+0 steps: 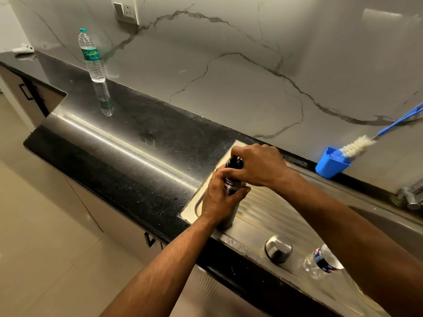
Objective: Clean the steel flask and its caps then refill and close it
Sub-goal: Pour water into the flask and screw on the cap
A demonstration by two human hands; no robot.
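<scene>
Tall steel flask (230,216) upright on ribbed sink drainboard (270,209); left hand (220,197) gripping neck, right hand (256,167) clasping black inner cap (234,163). Likely late: closing underway, domed steel outer cap (278,248) still loose nearby.

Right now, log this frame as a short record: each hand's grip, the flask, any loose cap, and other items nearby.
left hand: grips the steel flask body
right hand: grips the black inner cap on the flask mouth
steel flask: upright on the drainboard
steel outer cap: loose on the drainboard, apart from the flask
bottle brush: resting in a blue holder
plastic bottles: one upright on the counter, one by the right forearm
</scene>
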